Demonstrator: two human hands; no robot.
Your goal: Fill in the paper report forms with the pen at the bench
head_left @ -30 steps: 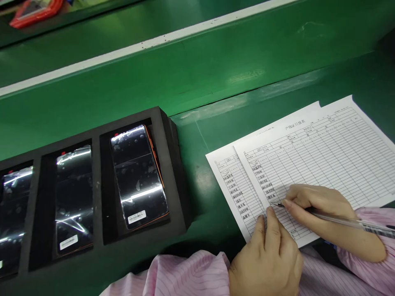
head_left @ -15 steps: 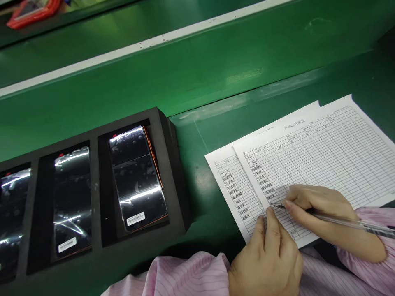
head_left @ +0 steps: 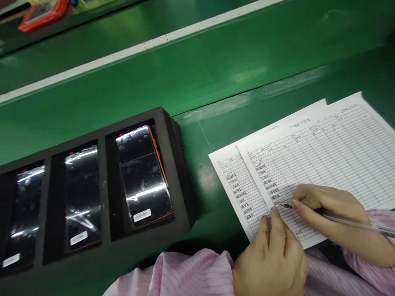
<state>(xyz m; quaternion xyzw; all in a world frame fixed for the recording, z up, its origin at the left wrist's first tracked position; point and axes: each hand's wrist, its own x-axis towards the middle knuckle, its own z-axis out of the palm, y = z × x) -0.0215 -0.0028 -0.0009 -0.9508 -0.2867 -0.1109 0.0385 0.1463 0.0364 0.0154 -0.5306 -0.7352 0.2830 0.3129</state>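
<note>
Toward six o'clock, sleeve [head_left: 191,273]: pink, striped, leading to the left hand.
Left hand [head_left: 273,261]: at five o'clock, gripping nothing; fingers laid down on the paper, index fingertip at the left edge of the top sheet [head_left: 327,160].
Right hand [head_left: 335,201]: at four o'clock, closed around the pen [head_left: 354,221] in a writing pinch above the top sheet.
Pen: tip toward nine o'clock, at the first column; whether it touches is too fine to tell. Clear-barrelled and slim, it should be light and stiff, perhaps slippery; best pinched just behind the tip.
Top sheet: at three o'clock, gridded, overlapping the lower sheet [head_left: 243,189]. Likely light, limp, easily creased and apt to slide on the one beneath; flat fingertips on the left margin suit it, a free corner for lifting.
Counter [head_left: 203,185]: green, bare between paper and tray [head_left: 174,185].
Tray: at eight o'clock, black and thick-walled, three slots showing, the rest cut off toward nine.
Phones [head_left: 145,176]: one per slot, glossy side up, white label at the near end. Probably rigid, slick and breakable; the long sides look the safer hold.
Panel [head_left: 138,90]: toward twelve o'clock, green, pale strip [head_left: 200,25] along its top.
Red thing [head_left: 33,24]: at ten o'clock, farthest, too blurred to name.
</note>
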